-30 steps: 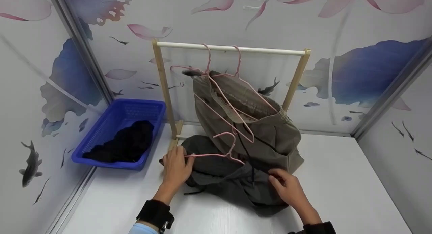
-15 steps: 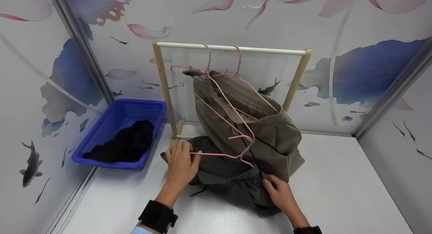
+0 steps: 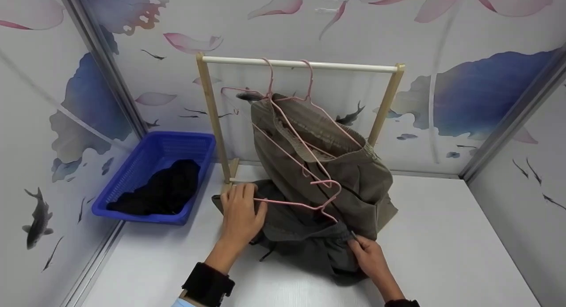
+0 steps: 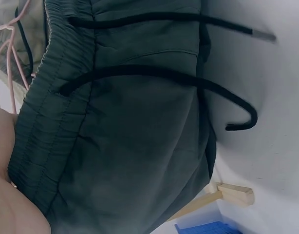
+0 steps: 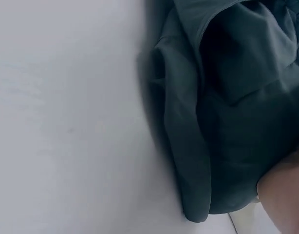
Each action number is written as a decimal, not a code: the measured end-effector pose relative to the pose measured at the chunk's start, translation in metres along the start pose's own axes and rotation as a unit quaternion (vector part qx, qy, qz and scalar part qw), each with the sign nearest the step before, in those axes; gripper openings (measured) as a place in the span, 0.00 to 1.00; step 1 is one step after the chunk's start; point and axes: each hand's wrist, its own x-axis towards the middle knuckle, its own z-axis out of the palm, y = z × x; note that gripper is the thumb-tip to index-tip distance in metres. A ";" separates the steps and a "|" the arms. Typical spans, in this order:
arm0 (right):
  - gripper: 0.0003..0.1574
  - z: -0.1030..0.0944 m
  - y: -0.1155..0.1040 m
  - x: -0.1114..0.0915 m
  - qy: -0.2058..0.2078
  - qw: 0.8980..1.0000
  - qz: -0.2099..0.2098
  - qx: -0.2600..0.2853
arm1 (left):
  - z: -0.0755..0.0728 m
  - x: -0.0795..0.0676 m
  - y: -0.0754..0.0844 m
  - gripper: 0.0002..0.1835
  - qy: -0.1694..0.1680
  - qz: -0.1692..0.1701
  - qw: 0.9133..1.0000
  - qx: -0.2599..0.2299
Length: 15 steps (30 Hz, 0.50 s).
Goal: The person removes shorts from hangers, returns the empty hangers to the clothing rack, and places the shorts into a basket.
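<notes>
Dark grey drawstring shorts (image 3: 292,232) lie bunched on the table between my hands. A pink clothes hanger (image 3: 289,203) sits at their waist opening, its hook pointing up. My left hand (image 3: 241,216) grips the left end of the hanger together with the waistband. At the waistband's right side, my right hand (image 3: 371,258) pinches the fabric. In the left wrist view, the gathered waistband (image 4: 47,122) runs beside the thumb, and two black drawstrings (image 4: 140,71) hang across the front. The right wrist view shows a folded leg (image 5: 188,146) of the shorts against the white tabletop.
Behind stands a small rack (image 3: 345,67) with a white rail and wooden posts. Brown-grey shorts (image 3: 345,178) hang there on pink hangers, overlapping the dark pair. A blue basket (image 3: 104,205) holding a black garment (image 3: 163,189) stands at left. Printed walls enclose the table.
My left hand and the hanger have moved slightly right, the hanger's right arm dipping toward the waist opening. My right hand has shifted a little down and now pinches the waistband.
</notes>
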 end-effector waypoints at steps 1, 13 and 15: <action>0.22 0.000 0.000 0.000 0.000 1.000 0.006 0.007 | -0.001 0.001 0.000 0.16 -0.001 0.001 1.000 -0.004; 0.22 -0.004 0.003 0.001 -0.015 0.999 0.030 0.038 | -0.010 0.001 -0.007 0.15 -0.018 -0.017 0.999 -0.032; 0.22 -0.004 0.003 0.000 -0.016 0.998 0.033 0.041 | -0.011 0.001 -0.010 0.14 -0.014 -0.019 0.999 -0.030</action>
